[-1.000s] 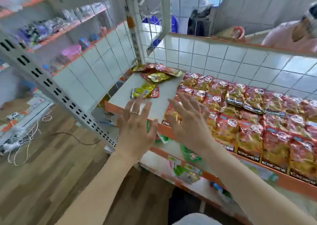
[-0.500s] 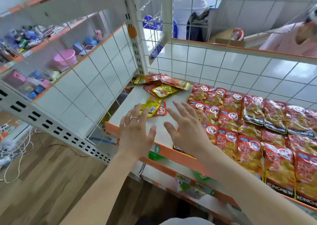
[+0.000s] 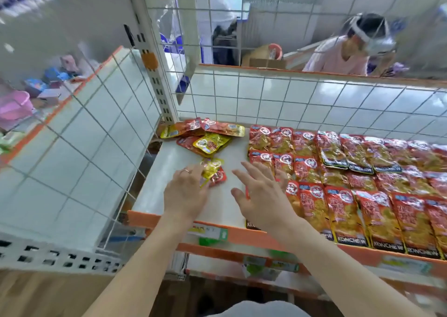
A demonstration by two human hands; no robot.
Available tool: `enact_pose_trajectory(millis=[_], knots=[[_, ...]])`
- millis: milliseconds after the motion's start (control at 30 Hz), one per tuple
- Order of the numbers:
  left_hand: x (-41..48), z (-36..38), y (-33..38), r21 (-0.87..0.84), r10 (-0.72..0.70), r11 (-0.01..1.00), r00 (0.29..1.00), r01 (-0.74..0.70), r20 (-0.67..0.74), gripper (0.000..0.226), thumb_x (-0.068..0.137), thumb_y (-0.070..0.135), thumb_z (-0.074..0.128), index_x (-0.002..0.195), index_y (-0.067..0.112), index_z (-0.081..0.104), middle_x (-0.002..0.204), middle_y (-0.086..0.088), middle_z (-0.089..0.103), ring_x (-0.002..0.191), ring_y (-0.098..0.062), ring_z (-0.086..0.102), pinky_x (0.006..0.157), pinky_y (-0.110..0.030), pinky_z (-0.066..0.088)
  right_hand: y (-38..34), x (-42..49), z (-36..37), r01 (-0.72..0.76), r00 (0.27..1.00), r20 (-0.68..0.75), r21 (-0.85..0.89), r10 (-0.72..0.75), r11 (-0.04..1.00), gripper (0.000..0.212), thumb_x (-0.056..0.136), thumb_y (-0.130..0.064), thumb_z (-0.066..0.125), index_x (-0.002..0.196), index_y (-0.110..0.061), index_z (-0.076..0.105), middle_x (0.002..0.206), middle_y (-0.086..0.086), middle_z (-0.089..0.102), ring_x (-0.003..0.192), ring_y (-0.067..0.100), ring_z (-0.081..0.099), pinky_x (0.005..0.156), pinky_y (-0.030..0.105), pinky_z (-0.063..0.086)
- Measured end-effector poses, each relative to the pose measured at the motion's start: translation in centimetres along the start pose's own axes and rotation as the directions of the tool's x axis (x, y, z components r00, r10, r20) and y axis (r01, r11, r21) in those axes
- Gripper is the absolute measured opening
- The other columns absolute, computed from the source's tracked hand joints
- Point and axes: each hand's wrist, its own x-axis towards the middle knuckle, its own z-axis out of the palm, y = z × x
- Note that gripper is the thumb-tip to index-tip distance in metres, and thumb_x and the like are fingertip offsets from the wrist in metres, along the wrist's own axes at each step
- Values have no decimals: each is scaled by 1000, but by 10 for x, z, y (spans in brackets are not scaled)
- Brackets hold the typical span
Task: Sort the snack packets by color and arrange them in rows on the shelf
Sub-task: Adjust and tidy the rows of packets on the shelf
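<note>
We reach both bare arms forward, palms down; our left hand (image 3: 186, 192) lies flat with fingers (image 3: 186, 175) straight, our right hand (image 3: 262, 202) hovers with fingers spread.

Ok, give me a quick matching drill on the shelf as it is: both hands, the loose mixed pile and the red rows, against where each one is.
1 left hand
2 right hand
3 mixed pile
4 red rows

A back left corner of the shelf
B fingertips at the small yellow packet
C fills the shelf's right part
D spread open at the rows' left edge

Pairs: 1-B, 2-D, 3-A, 4-C
</note>
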Motion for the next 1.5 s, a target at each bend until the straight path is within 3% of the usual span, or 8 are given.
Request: enact_pose_trajectory(millis=[133,267,433,633,1100,1200,1267,1500], knots=[[-13,-13,-14,-357,-106,933,986,53,-131,14,97,23,62,106,14,69,83,-4,70,78,-27,65,67,-35,50,-14,2,11,-63,997,39,-20,64,998,45,100,-43,47,145,-35,45,155,-13,38,145,12,24,116,51,6],[-26,-36,-30,-787,-423,549,906,282,29,13,98,24,63,91,16,70,79,-2,68,72,-17,59,62,-24,44,-36,10,23,-97,991,92,-27,99,995,42,99,-37,51,140,-27,50,134,-5,57,127,21,48,104,43,33],[-39,-51,-46,-905,-492,239,847,352,200,17,96,26,65,83,24,75,81,-5,74,78,-25,65,78,-48,51,-77,36,24,-237,937,243,-85,250,968,50,102,-46,40,148,-28,37,137,11,56,121,35,55,91,41,46],[-46,-60,-51,-915,-432,209,872,344,229,11,96,29,66,89,26,75,89,-10,76,88,-37,69,89,-62,52,-96,60,32,-32,899,402,-332,173,943,40,104,-36,30,142,-42,41,147,-3,45,120,32,55,88,47,54],[-57,-69,-57,-926,-340,125,892,357,298,16,92,17,69,107,22,67,98,-10,76,99,-38,71,95,-65,51,-110,72,40,-477,838,199,-185,508,859,94,96,-17,55,156,-13,-17,128,15,59,114,32,57,73,39,41],[-61,-69,-58,-926,-316,117,898,358,307,12,93,14,68,101,23,68,95,-11,77,96,-40,72,90,-61,55,-104,69,34,-552,815,182,-49,551,833,78,94,-22,64,154,-3,18,126,9,59,109,29,60,71,34,41],[-63,-69,-59,-924,-305,104,897,367,321,12,93,11,66,100,22,68,96,-14,76,89,-36,73,81,-53,57,-97,65,37,-536,837,176,67,519,842,38,92,-27,67,124,-10,54,112,5,62,97,26,60,71,32,42],[-62,-63,-47,-912,-276,108,893,396,355,15,93,8,66,106,15,62,94,-11,76,90,-37,73,88,-63,55,-65,19,26,-406,862,121,747,492,527,5,96,-27,65,98,-23,66,98,-2,71,90,16,68,77,30,55]])
